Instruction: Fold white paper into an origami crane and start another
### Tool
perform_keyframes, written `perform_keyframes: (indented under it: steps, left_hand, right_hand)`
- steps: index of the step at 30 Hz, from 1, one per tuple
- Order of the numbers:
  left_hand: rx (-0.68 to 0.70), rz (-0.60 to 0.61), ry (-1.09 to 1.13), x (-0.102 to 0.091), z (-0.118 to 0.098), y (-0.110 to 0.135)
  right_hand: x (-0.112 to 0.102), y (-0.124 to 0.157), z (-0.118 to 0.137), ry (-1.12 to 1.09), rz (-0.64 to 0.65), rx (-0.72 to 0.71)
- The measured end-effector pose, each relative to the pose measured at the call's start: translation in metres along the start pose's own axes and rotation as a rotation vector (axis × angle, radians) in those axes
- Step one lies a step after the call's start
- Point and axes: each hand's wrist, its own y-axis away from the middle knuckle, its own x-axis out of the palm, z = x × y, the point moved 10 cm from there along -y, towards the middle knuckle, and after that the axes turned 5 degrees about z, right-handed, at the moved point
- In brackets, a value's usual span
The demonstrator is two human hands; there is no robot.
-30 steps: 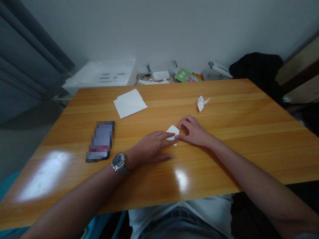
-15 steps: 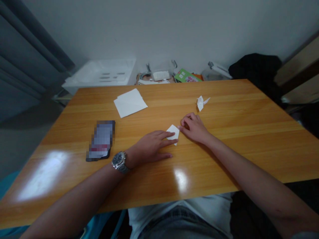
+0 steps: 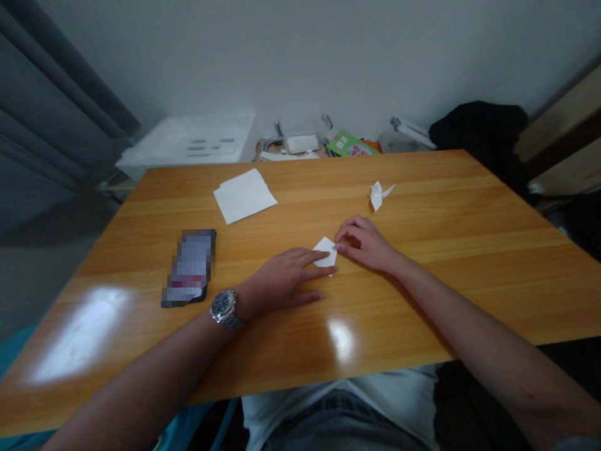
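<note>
A small folded white paper [image 3: 325,252] lies flat near the middle of the wooden table [image 3: 422,300]. My left hand [image 3: 282,280], with a wristwatch [image 3: 224,308] on its wrist, lies flat with fingers stretched out, the fingertips pressing the paper's left part. My right hand [image 3: 366,244] has its fingers curled and pressed on the paper's right edge. A finished white folded paper figure [image 3: 378,193] stands further back to the right, apart from both hands.
A stack of white paper sheets [image 3: 244,196] lies at the back left. A dark phone [image 3: 190,266] lies left of my left hand. Behind the table are a white tray [image 3: 188,143], a green packet [image 3: 351,143] and a black bag [image 3: 479,134].
My right hand's fingertips slid slightly along the paper's right edge, away and back. My left hand has kept the paper pinned in place.
</note>
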Motion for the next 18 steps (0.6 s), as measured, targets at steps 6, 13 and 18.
perform_keyframes:
  steps: [6, 13, 18]
  left_hand:
    - [0.002, 0.021, -0.017, 0.002, -0.001, 0.0]
    - [-0.017, 0.026, -0.032, 0.002, -0.001, -0.001]
    - [-0.004, 0.013, -0.015, 0.001, -0.002, -0.001]
  right_hand:
    - [0.005, -0.004, 0.0, -0.019, 0.022, 0.029]
    - [0.008, -0.005, 0.007, -0.031, 0.052, 0.015]
    - [0.011, -0.006, 0.002, -0.049, 0.05, 0.062]
